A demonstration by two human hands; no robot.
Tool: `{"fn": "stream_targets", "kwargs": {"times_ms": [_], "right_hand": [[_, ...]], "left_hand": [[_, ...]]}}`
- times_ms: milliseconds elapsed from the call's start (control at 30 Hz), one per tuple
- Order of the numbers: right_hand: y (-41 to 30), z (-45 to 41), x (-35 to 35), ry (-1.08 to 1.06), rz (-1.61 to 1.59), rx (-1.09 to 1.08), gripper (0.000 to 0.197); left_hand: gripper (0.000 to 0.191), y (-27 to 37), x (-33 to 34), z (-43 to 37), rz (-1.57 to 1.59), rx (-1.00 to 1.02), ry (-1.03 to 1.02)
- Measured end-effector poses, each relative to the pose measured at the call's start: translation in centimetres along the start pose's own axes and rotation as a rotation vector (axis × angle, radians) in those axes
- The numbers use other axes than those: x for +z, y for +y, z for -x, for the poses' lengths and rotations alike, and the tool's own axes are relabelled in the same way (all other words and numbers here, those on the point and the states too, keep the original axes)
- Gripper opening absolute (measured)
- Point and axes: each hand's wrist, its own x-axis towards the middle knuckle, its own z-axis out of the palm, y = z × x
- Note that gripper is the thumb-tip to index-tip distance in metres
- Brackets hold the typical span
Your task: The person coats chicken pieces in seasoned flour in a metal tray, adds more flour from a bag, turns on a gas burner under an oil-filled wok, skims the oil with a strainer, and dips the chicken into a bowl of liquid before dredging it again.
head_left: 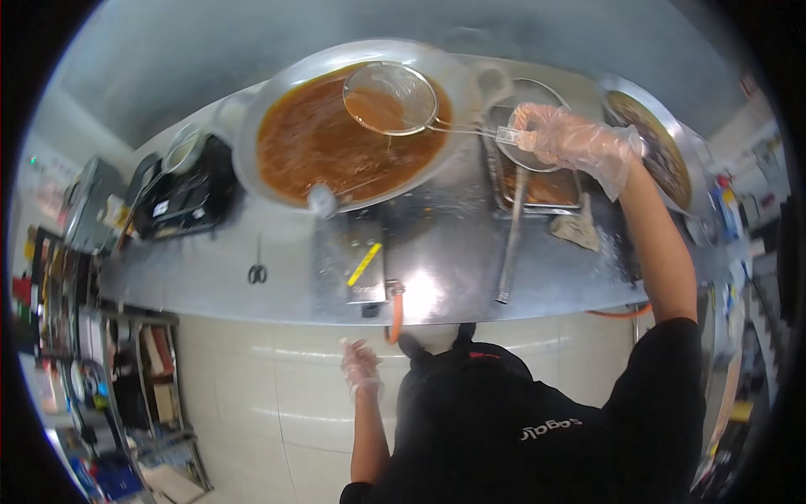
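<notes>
My right hand [554, 135], in a clear plastic glove, grips the handle of a round fine-mesh strainer [409, 94]. The strainer is held over a large metal pot [249, 148] of brown liquid [302, 138], and some of that brown shows in or through its mesh. A thin stream seems to hang below the mesh. Across the pot's near rim leans a utensil with a blurred whitish end [323, 201]; its other end is in the liquid. My left hand [361, 365], also gloved, hangs below the table edge with fingers loosely apart and holds nothing visible.
A second strainer [520, 189] rests across a rectangular metal tray [535, 209] beside a cloth [576, 230]. Another pot [677, 138] of dark liquid stands right. Scissors [257, 272], a burner control box [359, 277] with an orange hose [397, 318], and a black appliance [189, 201] occupy the table.
</notes>
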Motion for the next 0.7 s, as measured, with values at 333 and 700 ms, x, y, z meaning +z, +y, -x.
{"fn": "stream_targets", "kwargs": {"times_ms": [333,700], "right_hand": [[15.2,9.3,-8.6,0.381,0.119,0.171,0.015],[38.9,9.7,3.7,0.44,0.8,0.439,0.036]], "left_hand": [[0.052,0.1,-2.0,-1.8,-0.041,-0.081,0.045],[0.052,1.1,-1.1,-3.6,-0.197,-0.057,0.017]]}}
